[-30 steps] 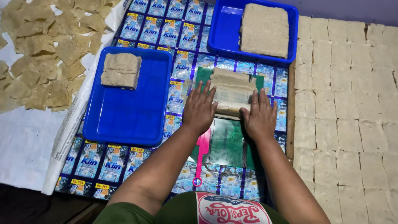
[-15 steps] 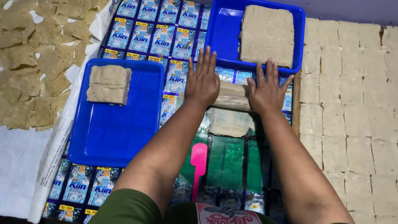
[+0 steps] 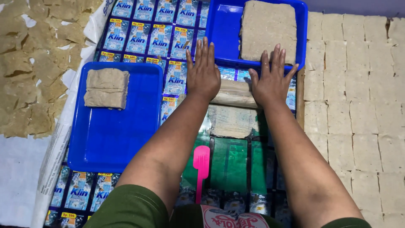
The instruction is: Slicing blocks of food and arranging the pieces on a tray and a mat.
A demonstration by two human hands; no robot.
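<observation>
On a work surface covered with printed sachet sheets, the left hand and right hand press flat, fingers apart, on a rolled dough sheet.

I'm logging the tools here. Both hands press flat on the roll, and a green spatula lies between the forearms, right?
Not quite: the spatula is pink, not green, as the head view shows. The rest holds: the left hand and right hand press flat on the roll, and the spatula lies between the forearms.
</observation>
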